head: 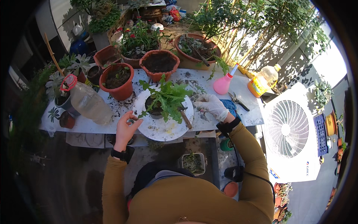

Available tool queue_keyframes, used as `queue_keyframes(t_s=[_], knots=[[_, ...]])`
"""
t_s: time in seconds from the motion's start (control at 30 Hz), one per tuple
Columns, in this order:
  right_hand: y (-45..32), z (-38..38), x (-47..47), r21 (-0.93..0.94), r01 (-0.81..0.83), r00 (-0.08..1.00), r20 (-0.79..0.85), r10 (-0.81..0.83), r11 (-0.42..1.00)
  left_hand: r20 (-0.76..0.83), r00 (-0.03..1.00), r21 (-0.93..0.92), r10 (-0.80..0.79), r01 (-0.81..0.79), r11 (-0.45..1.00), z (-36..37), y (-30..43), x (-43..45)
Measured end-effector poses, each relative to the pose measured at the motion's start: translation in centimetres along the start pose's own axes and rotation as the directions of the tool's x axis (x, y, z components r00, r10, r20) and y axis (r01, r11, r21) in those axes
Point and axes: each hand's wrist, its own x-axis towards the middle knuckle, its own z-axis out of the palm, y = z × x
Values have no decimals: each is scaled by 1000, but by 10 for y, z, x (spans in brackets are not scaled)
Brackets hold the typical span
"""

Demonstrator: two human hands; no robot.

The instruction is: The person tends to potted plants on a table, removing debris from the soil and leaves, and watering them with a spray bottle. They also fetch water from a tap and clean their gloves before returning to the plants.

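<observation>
My left hand [126, 128], bare, is at the left rim of a round white plate [145, 131], its fingers apart and nothing in them. On the plate stands a small dark pot [152, 107] holding a leafy green plant [169, 99] with jagged leaves. A short wooden-handled tool [185, 119] lies at the plate's right side. My right hand [211, 106], in a thin whitish glove, is low over the table right of the plate. Its fingers are bent together above small plant scraps [203, 115]; whether they pinch any is unclear. A blue glove [228, 105] lies beside it.
Pruning shears [239, 101], a pink squeeze bottle [223, 84] and a yellow-labelled jug [263, 81] are at the right. A large plastic bottle [91, 103] leans at the left. Soil-filled terracotta pots [119, 86] line the back. An air-conditioner unit [291, 134] is beyond the table's right end.
</observation>
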Motion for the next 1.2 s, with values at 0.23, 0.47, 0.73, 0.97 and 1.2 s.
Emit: queue_keyframes(t_s=[0.23,0.47,0.73,0.97,1.2], knots=[[-19,-17,-2,22,-95,994,54,94,995,-49,998,-100,36,-40,994,-1,2,-13],[-12,-20,8,34,106,992,73,-108,994,-87,996,-35,-37,34,999,-19,11,-51],[-55,-14,-16,126,379,916,-192,-352,917,-179,975,-110,-129,111,988,-47,9,-94],[-103,90,-99,169,403,860,265,-435,899,-313,944,-156,-103,56,986,-83,-7,-108],[-94,231,-63,99,257,827,492,-272,961,-301,952,-244,-59,-17,970,-138,-28,-94]])
